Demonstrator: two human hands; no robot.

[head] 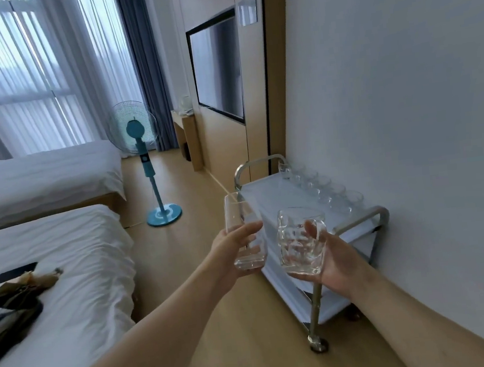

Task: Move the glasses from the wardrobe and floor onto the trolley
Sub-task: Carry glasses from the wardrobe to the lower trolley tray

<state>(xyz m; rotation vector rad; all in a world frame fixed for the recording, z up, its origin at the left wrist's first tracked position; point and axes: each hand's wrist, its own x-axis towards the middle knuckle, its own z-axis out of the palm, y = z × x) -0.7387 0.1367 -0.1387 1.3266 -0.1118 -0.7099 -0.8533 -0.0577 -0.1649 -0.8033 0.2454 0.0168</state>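
- My left hand (pixel 235 243) is wrapped around a tall glass (pixel 243 231), fingers closed on its lower half, thumb across the front.
- My right hand (pixel 329 259) cradles a dimpled glass (pixel 300 241), palm under and behind it, fingers curled round the far side and showing through the wall.
- Both glasses are upright, held in the air just short of the trolley (pixel 272 201), close to each other but, as far as I can tell, not touching.
- The trolley stands against the wall, with a row of glasses (pixel 321 187) lined up along the wall edge of its top shelf. The near part of the shelf is bare.
- I judge these as stiff, brittle and smooth: a knock between them or against the metal rail (pixel 358 219) could chip a rim.
- The tall one looks thin-walled and light, top-heavy if gripped low. I would keep my hold near the middle and not squeeze.
- The dimpled one looks thicker and heavier, and its dents give my fingers purchase, so the base-and-side hold suits it.
- To finish I expect to lower each flat onto the bare shelf, bases first, clear of the row.
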